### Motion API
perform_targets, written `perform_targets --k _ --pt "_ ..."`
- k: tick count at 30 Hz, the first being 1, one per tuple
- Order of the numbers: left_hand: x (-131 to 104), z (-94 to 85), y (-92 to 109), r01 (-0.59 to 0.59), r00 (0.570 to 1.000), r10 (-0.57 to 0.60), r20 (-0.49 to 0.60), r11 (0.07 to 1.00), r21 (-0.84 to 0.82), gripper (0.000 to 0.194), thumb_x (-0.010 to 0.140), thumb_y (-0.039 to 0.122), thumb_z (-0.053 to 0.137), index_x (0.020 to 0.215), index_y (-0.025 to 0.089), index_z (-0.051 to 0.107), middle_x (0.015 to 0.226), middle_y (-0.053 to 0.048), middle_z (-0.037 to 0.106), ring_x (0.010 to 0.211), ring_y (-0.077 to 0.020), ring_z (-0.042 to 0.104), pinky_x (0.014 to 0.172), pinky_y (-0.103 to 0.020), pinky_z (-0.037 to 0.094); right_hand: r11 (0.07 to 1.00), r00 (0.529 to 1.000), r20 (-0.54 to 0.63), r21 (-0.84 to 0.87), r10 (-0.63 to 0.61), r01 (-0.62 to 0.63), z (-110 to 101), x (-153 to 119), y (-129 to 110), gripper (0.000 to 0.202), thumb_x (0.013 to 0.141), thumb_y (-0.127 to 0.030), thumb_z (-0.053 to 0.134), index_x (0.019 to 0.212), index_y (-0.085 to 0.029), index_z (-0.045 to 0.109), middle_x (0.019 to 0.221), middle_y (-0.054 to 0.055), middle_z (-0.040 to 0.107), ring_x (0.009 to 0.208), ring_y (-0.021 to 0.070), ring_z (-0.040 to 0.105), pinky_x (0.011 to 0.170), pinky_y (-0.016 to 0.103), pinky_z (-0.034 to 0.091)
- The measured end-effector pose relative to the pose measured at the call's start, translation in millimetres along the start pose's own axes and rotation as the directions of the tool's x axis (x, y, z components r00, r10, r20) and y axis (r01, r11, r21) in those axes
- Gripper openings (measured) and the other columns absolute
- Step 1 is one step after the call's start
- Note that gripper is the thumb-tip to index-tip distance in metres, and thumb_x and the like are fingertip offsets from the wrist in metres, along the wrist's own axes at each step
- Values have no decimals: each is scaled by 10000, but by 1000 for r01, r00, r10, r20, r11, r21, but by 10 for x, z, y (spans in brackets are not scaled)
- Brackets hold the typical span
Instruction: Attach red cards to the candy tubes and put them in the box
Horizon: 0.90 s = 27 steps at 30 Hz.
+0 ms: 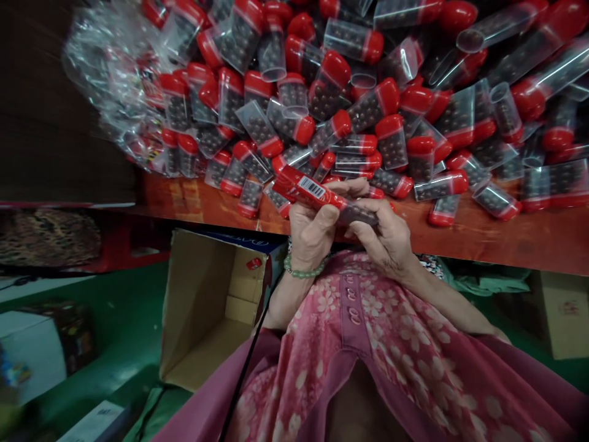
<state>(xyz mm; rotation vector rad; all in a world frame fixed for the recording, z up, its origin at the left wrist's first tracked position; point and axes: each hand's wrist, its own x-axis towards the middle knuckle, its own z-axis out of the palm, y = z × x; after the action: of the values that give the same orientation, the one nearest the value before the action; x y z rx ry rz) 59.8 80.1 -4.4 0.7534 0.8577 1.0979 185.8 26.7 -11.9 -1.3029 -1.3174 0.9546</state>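
By the tabletop [552,248], left hand [311,233] has its fingers round a red wrapper [310,187], right hand [390,236] pinches a tube of dark balls [361,215], probably mid-sleeving, so next needs careful lining-up.

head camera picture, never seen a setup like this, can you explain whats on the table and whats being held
There is no machine here, just a person's two bare hands. The only picture comes from a camera worn on that person's head, looking forward and down, so their pink floral clothing shows below. On the reddish table lie many clear, red-ended containers, many holding small dark balls, with crumpled clear plastic at the picture's left. The left hand, with a green bracelet, holds a slim red pack; the right hand grips its other end, where dark balls show.
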Motion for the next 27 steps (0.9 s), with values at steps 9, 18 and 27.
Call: perform_targets --k 9,18,27 --pt "86 59 -25 138 984 -141 111 990 37 427 765 557 869 888 187 695 710 -17 727 547 -162 679 570 -329 624 877 950 161 368 266 -308 -131 1 -2 286 1044 -524 538 993 -243 563 647 -58 656 510 124 649 514 236 552" --pt "107 416 -67 199 980 -199 -11 980 11 403 761 563 861 858 195 730 612 20 673 411 -97 533 396 -230 460 947 968 33 201 249 -250 -342 156 -24 329 996 -570 603 1018 -243 584 680 -38 667 559 123 655 569 255 551" --pt "228 551 41 169 985 -169 -41 986 -6 635 694 712 842 1069 215 716 962 -99 802 683 -191 726 511 -266 536 825 915 226 399 334 -400 -513 382 -118 365 974 -580 636 1029 -226 561 725 -48 699 509 95 645 495 218 537"
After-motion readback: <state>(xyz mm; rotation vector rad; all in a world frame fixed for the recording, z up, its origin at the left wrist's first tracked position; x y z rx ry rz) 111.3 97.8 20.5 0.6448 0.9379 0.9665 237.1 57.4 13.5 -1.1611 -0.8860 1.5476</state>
